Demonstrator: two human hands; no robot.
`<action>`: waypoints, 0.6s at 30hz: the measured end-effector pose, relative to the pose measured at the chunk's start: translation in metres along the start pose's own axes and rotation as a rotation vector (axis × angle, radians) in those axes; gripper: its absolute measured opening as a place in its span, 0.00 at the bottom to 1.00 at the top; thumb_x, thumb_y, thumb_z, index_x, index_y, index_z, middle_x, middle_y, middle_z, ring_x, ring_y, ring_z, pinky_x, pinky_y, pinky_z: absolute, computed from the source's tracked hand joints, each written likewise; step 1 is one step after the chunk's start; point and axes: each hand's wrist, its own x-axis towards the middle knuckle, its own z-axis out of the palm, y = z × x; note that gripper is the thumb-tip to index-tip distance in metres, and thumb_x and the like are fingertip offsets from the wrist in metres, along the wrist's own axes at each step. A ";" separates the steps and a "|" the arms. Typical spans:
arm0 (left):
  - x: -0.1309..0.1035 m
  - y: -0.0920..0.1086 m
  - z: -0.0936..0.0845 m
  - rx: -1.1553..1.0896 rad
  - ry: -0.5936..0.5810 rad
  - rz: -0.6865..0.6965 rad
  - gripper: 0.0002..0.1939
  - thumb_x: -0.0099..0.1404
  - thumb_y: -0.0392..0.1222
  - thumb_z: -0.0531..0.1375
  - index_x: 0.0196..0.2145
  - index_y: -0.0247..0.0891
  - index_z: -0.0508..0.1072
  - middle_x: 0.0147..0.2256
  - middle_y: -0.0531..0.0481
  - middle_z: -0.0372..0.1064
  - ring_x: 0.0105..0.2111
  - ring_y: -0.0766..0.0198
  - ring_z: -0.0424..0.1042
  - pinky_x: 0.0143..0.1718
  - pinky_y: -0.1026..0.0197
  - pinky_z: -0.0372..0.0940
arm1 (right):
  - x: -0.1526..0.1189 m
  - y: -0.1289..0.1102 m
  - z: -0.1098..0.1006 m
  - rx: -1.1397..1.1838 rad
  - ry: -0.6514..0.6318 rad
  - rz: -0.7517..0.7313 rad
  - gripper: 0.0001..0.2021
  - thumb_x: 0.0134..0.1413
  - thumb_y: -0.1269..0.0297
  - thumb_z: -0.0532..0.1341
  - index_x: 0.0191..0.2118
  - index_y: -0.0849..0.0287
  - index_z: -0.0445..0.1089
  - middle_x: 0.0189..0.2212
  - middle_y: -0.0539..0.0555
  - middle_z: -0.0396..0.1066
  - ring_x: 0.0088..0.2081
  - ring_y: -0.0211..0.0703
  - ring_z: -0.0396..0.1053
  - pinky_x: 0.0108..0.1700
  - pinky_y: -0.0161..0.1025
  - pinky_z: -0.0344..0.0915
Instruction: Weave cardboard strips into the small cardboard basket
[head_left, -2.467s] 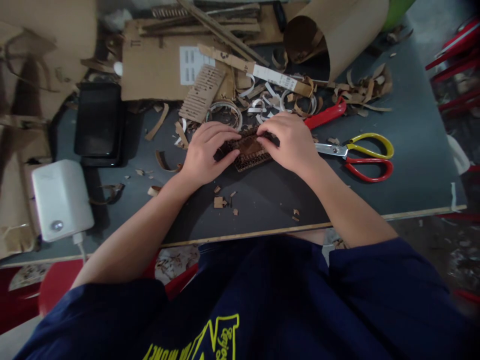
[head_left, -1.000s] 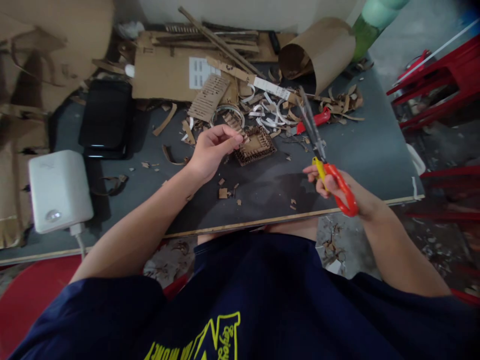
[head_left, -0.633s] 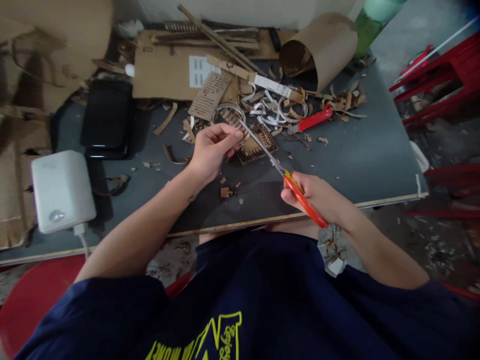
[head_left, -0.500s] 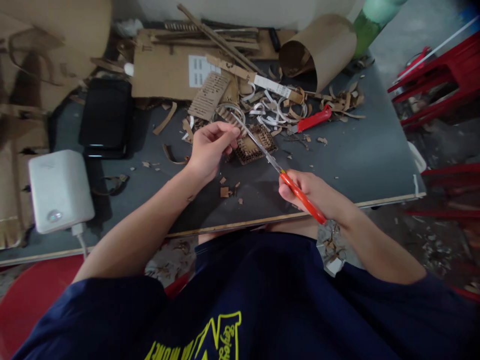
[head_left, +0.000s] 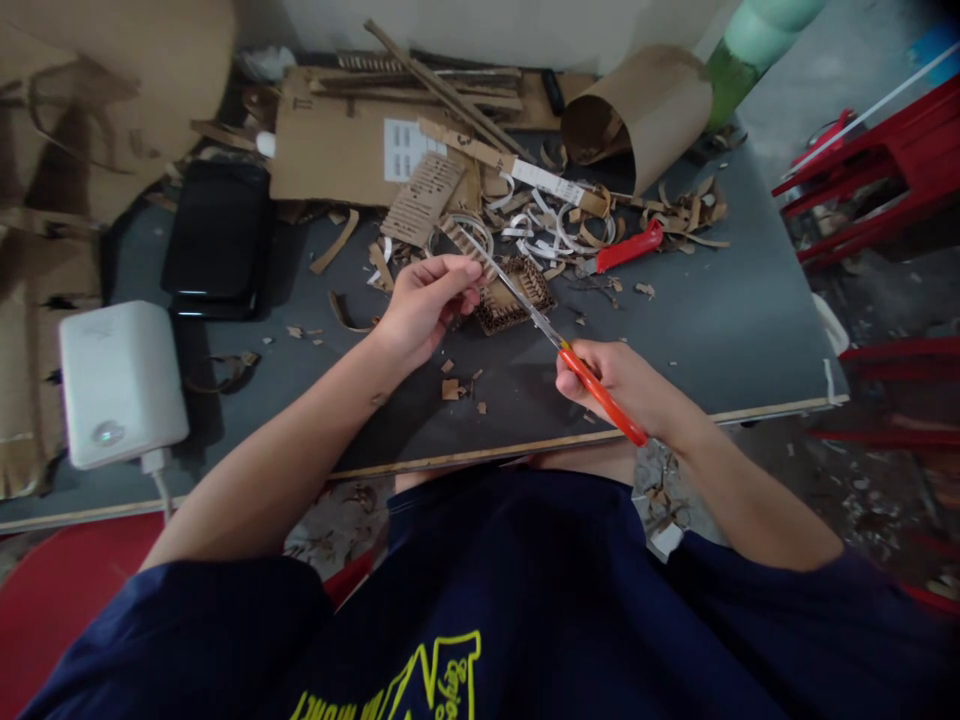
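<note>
My left hand point(head_left: 433, 305) pinches a small ridged strip of corrugated cardboard point(head_left: 454, 234) between thumb and fingers. Round the red-orange handles of a pair of scissors point(head_left: 551, 333) my right hand point(head_left: 626, 385) is closed. The scissor blades point up and left, and their tips lie beside the strip; whether they touch it I cannot tell. Just behind the blades a small open box of corrugated cardboard point(head_left: 517, 300) rests on the dark table. A larger ridged cardboard piece point(head_left: 424, 200) and a roll of tape point(head_left: 480, 228) lie beyond my left hand.
A red-handled cutter point(head_left: 628, 248) lies among paper and cardboard scraps. Behind it are a cardboard tube point(head_left: 671, 110) and a green bottle point(head_left: 739, 75). On the left stand a white power bank point(head_left: 124, 385) with a cable and a black case point(head_left: 217, 235). The table's front edge point(head_left: 465, 460) is near my body.
The whole view has shifted slightly. Both hands keep their grips, and the cardboard strip now shows more clearly beside the scissor blades.
</note>
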 end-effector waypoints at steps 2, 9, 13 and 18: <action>-0.001 0.001 0.002 -0.024 0.005 -0.023 0.10 0.59 0.39 0.69 0.24 0.38 0.73 0.23 0.55 0.71 0.20 0.76 0.65 0.21 0.73 0.63 | 0.000 0.004 0.000 0.037 -0.016 -0.009 0.23 0.59 0.38 0.59 0.30 0.55 0.61 0.24 0.46 0.60 0.26 0.35 0.55 0.30 0.38 0.53; -0.004 0.006 -0.001 0.027 0.008 0.065 0.15 0.51 0.48 0.73 0.27 0.38 0.74 0.28 0.51 0.75 0.21 0.73 0.67 0.14 0.71 0.57 | -0.002 0.007 -0.004 0.042 -0.026 0.023 0.23 0.57 0.40 0.61 0.29 0.55 0.62 0.22 0.45 0.59 0.24 0.34 0.54 0.28 0.37 0.52; -0.003 0.005 -0.003 0.137 0.027 0.139 0.18 0.52 0.53 0.73 0.27 0.38 0.73 0.25 0.52 0.72 0.20 0.73 0.66 0.13 0.71 0.55 | -0.004 0.006 -0.008 -0.053 0.000 0.016 0.21 0.55 0.42 0.63 0.29 0.55 0.63 0.23 0.46 0.63 0.25 0.36 0.56 0.30 0.38 0.54; -0.001 0.000 -0.003 0.149 -0.025 0.156 0.21 0.52 0.57 0.73 0.25 0.39 0.71 0.23 0.52 0.69 0.20 0.71 0.67 0.13 0.69 0.57 | -0.004 0.008 -0.009 -0.172 -0.018 0.042 0.14 0.55 0.50 0.64 0.36 0.54 0.63 0.30 0.51 0.70 0.29 0.41 0.63 0.33 0.40 0.58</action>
